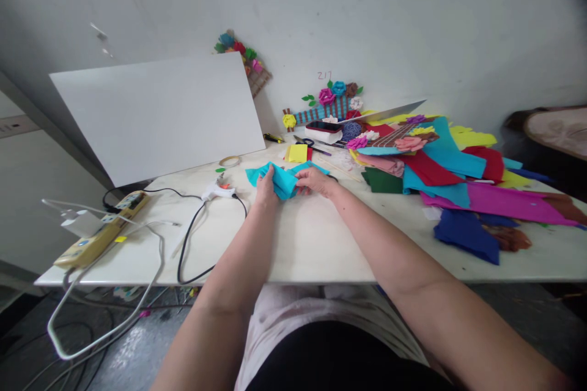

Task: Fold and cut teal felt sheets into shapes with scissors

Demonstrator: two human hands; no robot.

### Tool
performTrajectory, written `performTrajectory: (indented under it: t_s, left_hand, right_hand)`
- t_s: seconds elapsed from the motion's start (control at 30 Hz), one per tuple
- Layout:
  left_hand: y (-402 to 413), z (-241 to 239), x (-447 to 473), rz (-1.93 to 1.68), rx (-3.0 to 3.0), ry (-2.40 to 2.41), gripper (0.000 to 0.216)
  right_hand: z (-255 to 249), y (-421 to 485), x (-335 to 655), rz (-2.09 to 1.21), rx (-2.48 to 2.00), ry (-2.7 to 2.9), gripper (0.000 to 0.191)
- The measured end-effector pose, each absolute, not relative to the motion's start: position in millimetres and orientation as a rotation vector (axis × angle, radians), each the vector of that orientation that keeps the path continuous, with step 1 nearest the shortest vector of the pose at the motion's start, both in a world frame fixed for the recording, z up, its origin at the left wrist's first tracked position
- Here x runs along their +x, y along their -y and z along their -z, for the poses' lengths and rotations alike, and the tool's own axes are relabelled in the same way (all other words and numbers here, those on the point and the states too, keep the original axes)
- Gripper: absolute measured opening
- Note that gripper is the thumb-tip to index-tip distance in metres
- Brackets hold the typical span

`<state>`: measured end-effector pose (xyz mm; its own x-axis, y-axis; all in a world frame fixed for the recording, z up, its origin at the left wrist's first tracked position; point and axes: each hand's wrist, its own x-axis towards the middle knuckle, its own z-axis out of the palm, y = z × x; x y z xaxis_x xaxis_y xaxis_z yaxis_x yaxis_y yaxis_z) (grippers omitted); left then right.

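A crumpled piece of turquoise felt point(282, 178) lies on the white table point(312, 244) in the middle of the head view. My left hand point(266, 186) grips its left part with the fingers curled round the cloth. My right hand point(312, 181) pinches the right part of the same piece. Both hands rest low on the tabletop, close together. What lies under the felt is hidden.
A glue gun point(219, 190) with a black cable lies left of my hands, a yellow power strip point(103, 232) further left. A white board point(158, 113) leans on the wall. Colored felt sheets point(458, 177) pile up at right; scissors point(306, 142), yellow pad point(298, 153), felt flowers behind.
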<state>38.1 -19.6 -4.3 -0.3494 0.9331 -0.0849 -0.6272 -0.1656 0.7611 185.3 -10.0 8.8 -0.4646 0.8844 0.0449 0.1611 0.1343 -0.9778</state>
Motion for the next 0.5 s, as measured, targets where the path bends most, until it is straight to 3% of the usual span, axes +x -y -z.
performTrajectory:
  t_s: [0.5]
  left_hand:
    - [23.0, 5.3, 41.8, -1.665, 0.695, -0.794, 0.029]
  right_hand:
    - [-5.3, 2.1, 178.0, -1.096, -1.201, 1.474, 0.020]
